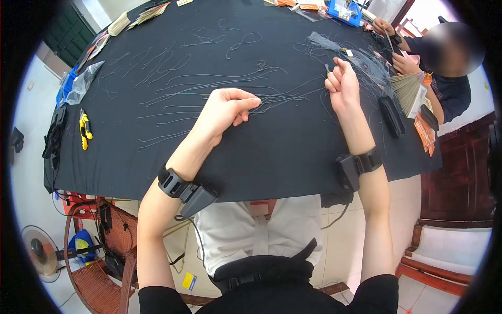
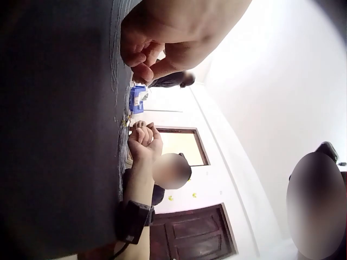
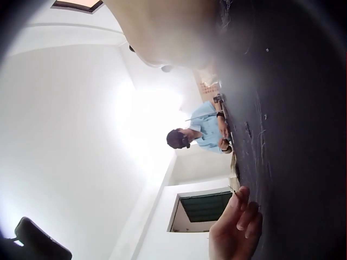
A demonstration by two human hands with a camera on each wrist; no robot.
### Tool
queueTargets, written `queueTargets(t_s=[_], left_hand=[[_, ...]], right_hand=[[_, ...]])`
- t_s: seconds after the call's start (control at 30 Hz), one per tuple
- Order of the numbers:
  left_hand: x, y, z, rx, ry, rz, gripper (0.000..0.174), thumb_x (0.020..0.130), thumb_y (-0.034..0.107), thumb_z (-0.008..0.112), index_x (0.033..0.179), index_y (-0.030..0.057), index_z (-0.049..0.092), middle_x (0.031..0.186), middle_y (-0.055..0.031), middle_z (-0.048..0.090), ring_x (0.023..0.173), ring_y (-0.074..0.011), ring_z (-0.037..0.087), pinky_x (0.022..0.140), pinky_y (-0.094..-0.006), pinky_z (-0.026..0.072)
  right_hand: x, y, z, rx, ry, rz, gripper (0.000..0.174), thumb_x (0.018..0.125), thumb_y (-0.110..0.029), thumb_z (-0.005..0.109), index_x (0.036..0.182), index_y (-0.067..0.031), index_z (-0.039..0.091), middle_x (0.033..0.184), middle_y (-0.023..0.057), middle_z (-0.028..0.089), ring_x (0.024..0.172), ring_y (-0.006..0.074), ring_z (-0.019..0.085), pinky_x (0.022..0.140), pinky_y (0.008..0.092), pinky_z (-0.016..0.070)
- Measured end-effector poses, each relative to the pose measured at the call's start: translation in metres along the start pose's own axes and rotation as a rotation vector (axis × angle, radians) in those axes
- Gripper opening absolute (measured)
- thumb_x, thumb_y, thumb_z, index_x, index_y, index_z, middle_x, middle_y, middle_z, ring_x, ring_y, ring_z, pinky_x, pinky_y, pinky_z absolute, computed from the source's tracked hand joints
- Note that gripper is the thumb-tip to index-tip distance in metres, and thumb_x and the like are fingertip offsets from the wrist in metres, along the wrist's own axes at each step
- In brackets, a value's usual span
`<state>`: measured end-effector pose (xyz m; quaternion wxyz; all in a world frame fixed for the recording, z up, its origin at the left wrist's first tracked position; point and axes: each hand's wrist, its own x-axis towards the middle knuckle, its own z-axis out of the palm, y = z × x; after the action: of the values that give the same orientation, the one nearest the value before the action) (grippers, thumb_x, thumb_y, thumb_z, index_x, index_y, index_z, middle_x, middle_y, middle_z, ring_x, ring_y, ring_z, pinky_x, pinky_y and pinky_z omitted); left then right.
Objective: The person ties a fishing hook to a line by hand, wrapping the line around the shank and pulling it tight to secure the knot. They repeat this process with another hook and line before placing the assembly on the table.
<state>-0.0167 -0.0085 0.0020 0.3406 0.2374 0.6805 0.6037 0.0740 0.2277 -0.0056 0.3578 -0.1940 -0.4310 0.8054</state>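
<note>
Pinched between the thumb and forefinger of my left hand are thin grey lines in the head view. Several strands with looped ends fan out leftward past that hand over the black cloth. My right hand is raised to the right with its fingers curled; a strand runs from the left fingertips to its fingers, which pinch it. The left wrist view shows the curled right hand beyond the left one. Behind the right hand lies a tangled bundle of grey line.
Yellow-handled pliers and a plastic bag lie at the left. Loose looped strands are scattered farther back. At the right sit a black case, fanned cards and another person. A blue tray stands at the back.
</note>
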Motion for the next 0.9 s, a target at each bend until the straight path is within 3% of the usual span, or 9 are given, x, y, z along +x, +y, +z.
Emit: queueTargets(t_s=[0.37,0.43,0.57,0.67,0.7,0.8,0.9], left_hand=[[0.002,-0.001,0.000,0.092,0.033,-0.003,0.009,0.079,0.011,0.063,0.081,0.0033,0.065,0.061,0.0010,0.056,0.050,-0.0025,0.046,0.044,-0.0161,0.0330],[0.002,-0.002,0.001,0.207,0.055,0.118,0.008,0.080,0.011,0.062,0.081,0.0033,0.064,0.067,0.0004,0.058,0.054,-0.0033,0.049,0.046,-0.0156,0.0345],[0.006,-0.006,0.002,0.260,0.049,0.549,0.006,0.080,0.009,0.061,0.081,0.0034,0.064,0.080,-0.0017,0.062,0.064,-0.0065,0.054,0.050,-0.0163,0.0385],[-0.004,0.008,0.003,0.517,0.096,0.782,0.005,0.078,0.006,0.062,0.082,0.0030,0.064,0.088,-0.0033,0.062,0.071,-0.0091,0.057,0.053,-0.0185,0.0417],[-0.005,0.008,0.004,0.525,0.105,0.842,0.006,0.076,0.004,0.063,0.082,0.0042,0.064,0.088,-0.0044,0.063,0.073,-0.0105,0.058,0.054,-0.0206,0.0432],[-0.012,0.011,0.008,0.515,0.101,0.928,0.006,0.075,0.002,0.063,0.082,0.0035,0.064,0.089,-0.0055,0.063,0.075,-0.0113,0.059,0.056,-0.0216,0.0441],[-0.012,0.012,0.008,0.559,0.126,1.085,0.012,0.071,-0.002,0.064,0.082,0.0034,0.063,0.091,-0.0056,0.062,0.076,-0.0154,0.060,0.060,-0.0243,0.0481]], right_hand=[[0.000,0.000,0.001,0.000,0.011,-0.024,0.018,0.088,-0.015,0.045,0.096,0.0006,0.049,0.051,-0.0053,0.024,0.039,0.0044,0.021,0.037,0.0221,0.0184],[-0.004,-0.001,0.005,-0.041,-0.013,-0.044,0.018,0.088,-0.016,0.046,0.094,0.0004,0.051,0.052,-0.0061,0.025,0.040,0.0036,0.021,0.037,0.0215,0.0182],[-0.017,-0.002,0.018,-0.274,-0.307,-0.004,0.019,0.087,-0.019,0.052,0.092,-0.0013,0.057,0.053,-0.0091,0.029,0.042,0.0004,0.024,0.038,0.0186,0.0177],[-0.037,-0.006,0.032,-0.490,-0.610,0.060,0.017,0.087,-0.018,0.051,0.089,-0.0013,0.055,0.052,-0.0092,0.028,0.042,0.0005,0.023,0.040,0.0189,0.0168],[-0.041,-0.005,0.032,-0.522,-0.695,0.060,0.018,0.086,-0.022,0.054,0.087,-0.0046,0.060,0.056,-0.0094,0.038,0.046,-0.0003,0.028,0.041,0.0170,0.0200],[-0.054,-0.007,0.038,-0.507,-0.907,0.142,0.019,0.086,-0.023,0.055,0.086,-0.0044,0.060,0.056,-0.0087,0.041,0.047,0.0000,0.031,0.041,0.0172,0.0216],[-0.060,-0.010,0.041,-0.523,-0.945,0.139,0.019,0.085,-0.023,0.056,0.083,-0.0041,0.059,0.061,-0.0064,0.047,0.049,0.0004,0.034,0.042,0.0179,0.0234]])
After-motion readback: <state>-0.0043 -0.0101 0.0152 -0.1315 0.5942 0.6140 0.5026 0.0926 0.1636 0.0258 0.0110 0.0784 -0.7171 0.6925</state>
